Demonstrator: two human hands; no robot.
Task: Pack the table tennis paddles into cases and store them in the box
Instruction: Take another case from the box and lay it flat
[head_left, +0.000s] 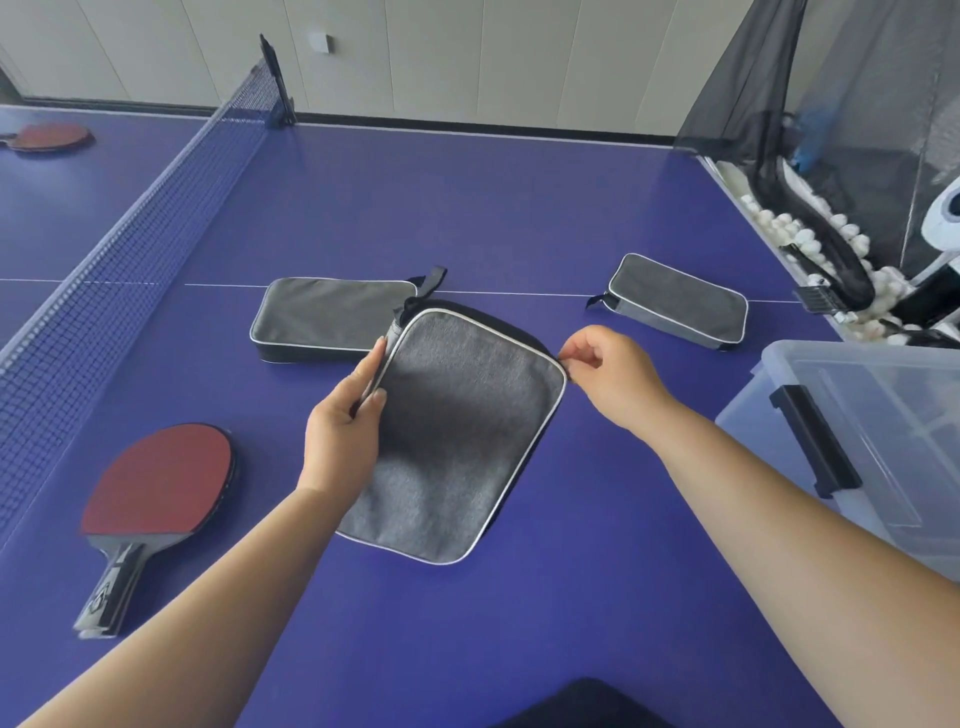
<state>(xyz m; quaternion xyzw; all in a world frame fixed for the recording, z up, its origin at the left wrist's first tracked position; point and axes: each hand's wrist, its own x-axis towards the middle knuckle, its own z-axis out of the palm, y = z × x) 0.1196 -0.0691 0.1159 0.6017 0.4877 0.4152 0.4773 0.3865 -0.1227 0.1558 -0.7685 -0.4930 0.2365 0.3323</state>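
Now both hands, left hand (343, 431) and right hand (613, 371), pinching grey case (457, 441) (contents unseen).

No readable text, labels or numbers anywhere.

Grey cases (457, 431) (three) lie flat beside red paddle (161, 478), clear box (878, 431).

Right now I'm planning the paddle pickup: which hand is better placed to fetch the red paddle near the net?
Left. The left hand holds the grey case's edge on the side where the red paddle lies. The right hand pinches the case's far corner, probably the zipper.
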